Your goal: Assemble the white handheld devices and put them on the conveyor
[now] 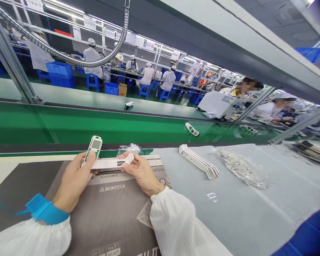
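My left hand (pixel 76 177), with a blue wrist strap (pixel 46 209), is closed on a handset body (pixel 96 144) that has a small grey screen and a green circuit board. Across and below it runs a long white plastic cover (pixel 106 163) with a rectangular window; its left end is by my left fingers. At the other end my right hand (pixel 138 169) pinches the cover near the window. Both hands are above a dark cardboard sheet (pixel 96 206) printed MONTECH. Part of the handset body is hidden behind my left thumb.
Several stacked white covers (pixel 198 161) and a clear bag of small white parts (pixel 242 169) lie on the grey mat (pixel 229 213) to the right. Handset bodies (pixel 192 129) lie on the green conveyor belt (pixel 149 128) ahead. A metal flexible hose (pixel 96 64) hangs above.
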The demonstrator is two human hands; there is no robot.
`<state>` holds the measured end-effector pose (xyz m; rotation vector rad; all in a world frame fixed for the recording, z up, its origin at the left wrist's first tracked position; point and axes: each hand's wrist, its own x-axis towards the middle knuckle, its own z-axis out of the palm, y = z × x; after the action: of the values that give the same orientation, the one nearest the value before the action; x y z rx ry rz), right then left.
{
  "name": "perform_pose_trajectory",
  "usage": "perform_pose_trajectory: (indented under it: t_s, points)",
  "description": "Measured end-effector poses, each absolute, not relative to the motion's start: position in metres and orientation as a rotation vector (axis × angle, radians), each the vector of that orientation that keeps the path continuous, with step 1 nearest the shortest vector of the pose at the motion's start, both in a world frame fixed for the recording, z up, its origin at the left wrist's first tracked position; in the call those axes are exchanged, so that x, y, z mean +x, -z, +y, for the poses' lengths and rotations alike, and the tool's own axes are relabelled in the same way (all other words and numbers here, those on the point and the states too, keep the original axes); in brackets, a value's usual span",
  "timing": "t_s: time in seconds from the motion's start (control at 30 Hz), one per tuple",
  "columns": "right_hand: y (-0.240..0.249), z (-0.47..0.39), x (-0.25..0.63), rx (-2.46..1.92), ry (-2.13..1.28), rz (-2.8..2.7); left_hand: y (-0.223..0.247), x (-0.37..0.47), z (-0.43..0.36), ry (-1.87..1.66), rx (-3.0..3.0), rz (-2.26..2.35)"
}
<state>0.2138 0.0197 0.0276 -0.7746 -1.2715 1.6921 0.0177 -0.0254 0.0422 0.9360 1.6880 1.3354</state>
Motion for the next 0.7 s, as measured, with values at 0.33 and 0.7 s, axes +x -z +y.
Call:
perform_pose_trajectory:
  t_s: [0.33, 0.7]
  points:
    - [-0.013, 0.026, 0.215, -0.7, -1.612, -1.264, -0.032, 0.026, -0.025, -1.133, 1.692, 1.634]
    - [-0.023, 0.02, 0.2, -0.662, -1.865, -0.627, -0.026, 0.07, -0.042, -0.771, 2.108, 1.681]
